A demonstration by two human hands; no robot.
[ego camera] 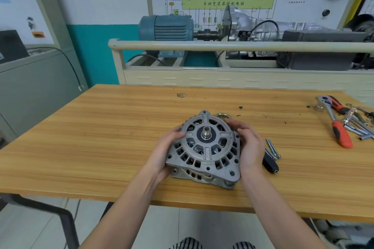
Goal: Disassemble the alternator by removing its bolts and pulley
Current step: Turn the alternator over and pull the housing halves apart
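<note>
Alternator [204, 148] is sitting at centre frame on the wooden tabletop [101, 127], front housing facing up, bare threaded shaft [206, 134] standing exposed; pulley appears already off. Left hand [168, 147] is cupping the left flank, fingers curled round the housing edge and gripping it. Right hand [248, 143] is wrapping the right flank likewise, fingers grasping the rim near the top. Long bolts [273, 148] are lying just right of the right hand, beside a black-handled tool [270, 164]. A brass-coloured ring [222, 116] is resting just behind the housing. Ratchet with red grip [334, 121] and loose sockets are lying at right edge of frame. Judgement: with bolts seemingly out, the step is probably separating the housing halves. Best done by lifting evenly on both sides, rocking gently rather than prying one corner, keeping the shaft vertical so the front half is not binding on the bearing.
</note>
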